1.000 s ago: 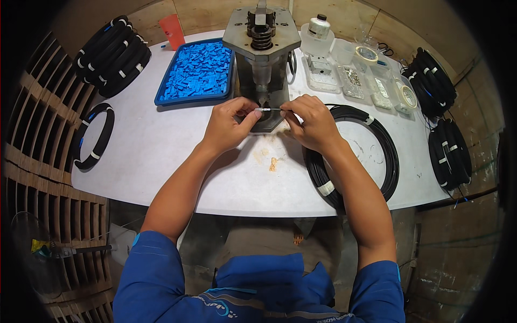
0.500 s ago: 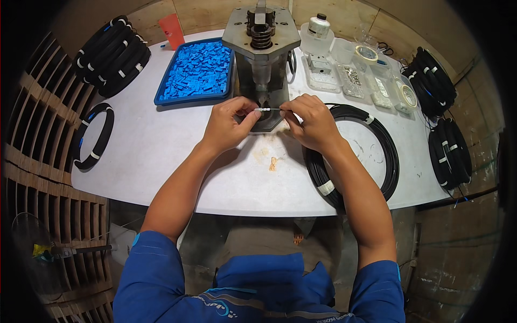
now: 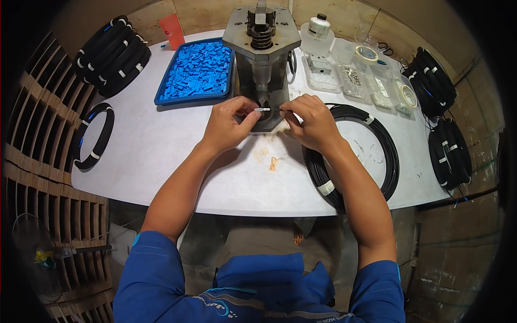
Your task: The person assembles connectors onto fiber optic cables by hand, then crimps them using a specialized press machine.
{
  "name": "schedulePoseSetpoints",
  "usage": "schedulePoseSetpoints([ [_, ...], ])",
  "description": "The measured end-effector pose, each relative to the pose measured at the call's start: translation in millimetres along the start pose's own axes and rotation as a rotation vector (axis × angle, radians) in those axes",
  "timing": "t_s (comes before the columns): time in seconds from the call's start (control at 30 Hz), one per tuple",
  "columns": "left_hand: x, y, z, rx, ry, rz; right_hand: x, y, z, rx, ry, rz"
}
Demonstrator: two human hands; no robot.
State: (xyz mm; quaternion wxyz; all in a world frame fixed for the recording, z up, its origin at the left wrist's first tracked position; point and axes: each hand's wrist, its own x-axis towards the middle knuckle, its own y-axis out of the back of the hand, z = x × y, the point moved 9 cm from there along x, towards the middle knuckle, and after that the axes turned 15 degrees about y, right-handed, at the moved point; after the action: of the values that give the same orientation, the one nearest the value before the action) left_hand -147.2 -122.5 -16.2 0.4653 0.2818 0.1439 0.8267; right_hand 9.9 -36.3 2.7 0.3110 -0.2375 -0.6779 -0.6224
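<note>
Both my hands meet just in front of the hand press (image 3: 262,67), over its base plate. In a pinch between thumb and fingers, my left hand (image 3: 232,121) grips a small silver metal sleeve (image 3: 262,109). My right hand (image 3: 309,121), also pinched, holds a thin dark wire (image 3: 276,110) that runs toward the sleeve's right end. Whether the wire sits inside the sleeve is too small to tell. The sleeve lies level, below the press's ram. Under my right forearm is a black cable coil (image 3: 389,156) bound with white tape.
Left of the press stands a dark blue tray (image 3: 157,101) of small blue pieces. Stacked black coils (image 3: 110,56) are at far left, more coils (image 3: 431,81) at right. Clear containers (image 3: 353,81) with small metal parts and a white bottle (image 3: 319,26) sit back right.
My hands stay almost in place. The bit between them looks darker on the wire side now. A yellow strip at the lower left has shifted slightly.
</note>
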Motion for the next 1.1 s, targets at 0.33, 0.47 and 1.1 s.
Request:
schedulePoseSetpoints([
  [0.33,-0.4,-0.9,0.4,-0.006,-0.029,0.001,-1.9,-1.1,0.3,-0.015,0.008,-0.007],
  [0.47,0.2,0.1,-2.8,-0.027,-0.009,0.003,-0.7,-1.1,-0.1,-0.005,0.008,-0.005],
  [1.1,2.0,1.5,-3.1,0.014,-0.039,0.009,-0.8,-0.9,1.5,-0.007,0.024,0.02],
])
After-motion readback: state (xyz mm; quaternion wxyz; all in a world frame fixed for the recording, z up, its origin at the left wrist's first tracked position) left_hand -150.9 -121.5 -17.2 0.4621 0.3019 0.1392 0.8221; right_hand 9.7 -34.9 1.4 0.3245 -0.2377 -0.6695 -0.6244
